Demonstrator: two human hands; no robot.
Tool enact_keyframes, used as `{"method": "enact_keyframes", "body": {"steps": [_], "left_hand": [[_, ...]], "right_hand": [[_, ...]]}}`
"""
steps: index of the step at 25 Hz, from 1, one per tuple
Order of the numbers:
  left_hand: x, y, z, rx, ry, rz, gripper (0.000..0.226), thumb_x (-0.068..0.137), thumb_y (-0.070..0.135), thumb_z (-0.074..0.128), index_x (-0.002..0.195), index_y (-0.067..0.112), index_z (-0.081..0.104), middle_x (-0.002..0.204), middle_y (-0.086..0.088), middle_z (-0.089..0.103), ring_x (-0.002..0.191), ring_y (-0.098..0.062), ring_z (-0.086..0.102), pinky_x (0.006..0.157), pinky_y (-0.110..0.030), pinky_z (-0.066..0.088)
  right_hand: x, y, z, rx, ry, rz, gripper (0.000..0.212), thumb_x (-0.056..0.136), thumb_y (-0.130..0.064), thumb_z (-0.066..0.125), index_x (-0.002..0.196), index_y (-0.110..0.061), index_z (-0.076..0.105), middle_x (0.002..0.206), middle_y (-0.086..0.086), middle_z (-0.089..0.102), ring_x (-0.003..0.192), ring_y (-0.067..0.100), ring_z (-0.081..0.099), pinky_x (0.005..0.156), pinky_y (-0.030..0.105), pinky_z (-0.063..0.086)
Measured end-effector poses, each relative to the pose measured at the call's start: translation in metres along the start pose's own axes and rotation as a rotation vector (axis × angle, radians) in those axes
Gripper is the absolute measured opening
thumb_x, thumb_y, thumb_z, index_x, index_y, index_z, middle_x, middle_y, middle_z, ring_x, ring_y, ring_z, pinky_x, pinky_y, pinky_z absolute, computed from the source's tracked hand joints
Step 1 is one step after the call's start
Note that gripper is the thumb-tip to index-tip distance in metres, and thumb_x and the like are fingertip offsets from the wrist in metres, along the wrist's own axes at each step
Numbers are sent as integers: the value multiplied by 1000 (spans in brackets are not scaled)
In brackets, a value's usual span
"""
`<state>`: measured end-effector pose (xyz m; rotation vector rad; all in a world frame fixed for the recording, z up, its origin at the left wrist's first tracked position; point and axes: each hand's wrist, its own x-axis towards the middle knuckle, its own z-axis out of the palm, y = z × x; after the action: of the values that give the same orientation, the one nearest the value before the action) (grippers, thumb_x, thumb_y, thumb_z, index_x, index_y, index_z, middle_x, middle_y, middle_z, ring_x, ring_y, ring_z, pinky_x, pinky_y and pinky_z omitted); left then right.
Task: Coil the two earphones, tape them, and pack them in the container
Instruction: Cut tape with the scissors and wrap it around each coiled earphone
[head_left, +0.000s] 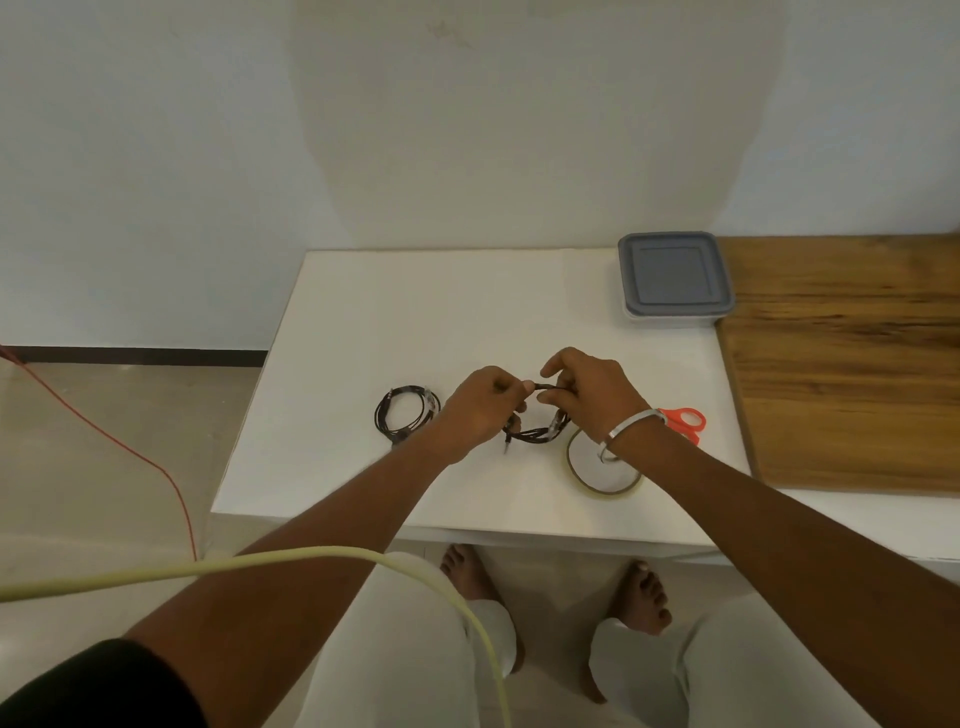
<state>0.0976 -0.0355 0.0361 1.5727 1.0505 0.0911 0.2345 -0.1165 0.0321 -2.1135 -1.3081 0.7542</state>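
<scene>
A coiled black earphone (406, 415) lies on the white table (395, 322), left of my hands. A second black earphone coil (537, 431) hangs between both hands just above the table, its plug dangling at the lower left. My left hand (480, 408) pinches the coil's top left, and my right hand (589, 395) pinches its top right. A roll of clear tape (602, 470) lies flat under my right wrist. The container (674, 278), clear with a grey lid on, stands at the table's back right.
Orange-handled scissors (687, 422) lie right of my right wrist, partly hidden by it. A wooden board (852, 358) covers the surface to the right. A pale cable (311, 558) crosses my left forearm. A red wire (130, 447) runs over the floor at left.
</scene>
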Motion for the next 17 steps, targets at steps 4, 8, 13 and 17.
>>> {"method": "enact_keyframes", "body": {"steps": [4,8,13,17], "left_hand": [[11,-15,-9,59,172,-33,22,92,35,62,77,19,62,72,1,72,62,-4,67,72,-25,55],[21,-29,-26,312,302,26,24,91,34,64,79,13,64,66,11,61,59,1,56,56,-13,37],[24,-50,-32,616,328,178,18,93,25,60,98,9,64,100,-6,56,92,-18,48,78,-24,38],[24,-47,-25,579,364,248,27,91,23,57,114,10,60,118,-8,54,108,-27,48,91,-35,40]], "right_hand": [[17,-5,13,134,-13,87,22,81,-16,72,97,-5,61,83,15,67,62,19,58,55,20,48],[35,-12,42,102,-47,89,18,83,-15,69,96,-4,63,91,17,67,69,21,57,63,26,48],[43,-11,63,-147,-9,-35,12,89,-16,58,94,-8,64,98,10,60,89,23,57,78,30,44],[36,-4,58,-191,39,-120,24,97,-23,46,99,-7,64,98,10,58,90,24,56,80,32,45]]}}
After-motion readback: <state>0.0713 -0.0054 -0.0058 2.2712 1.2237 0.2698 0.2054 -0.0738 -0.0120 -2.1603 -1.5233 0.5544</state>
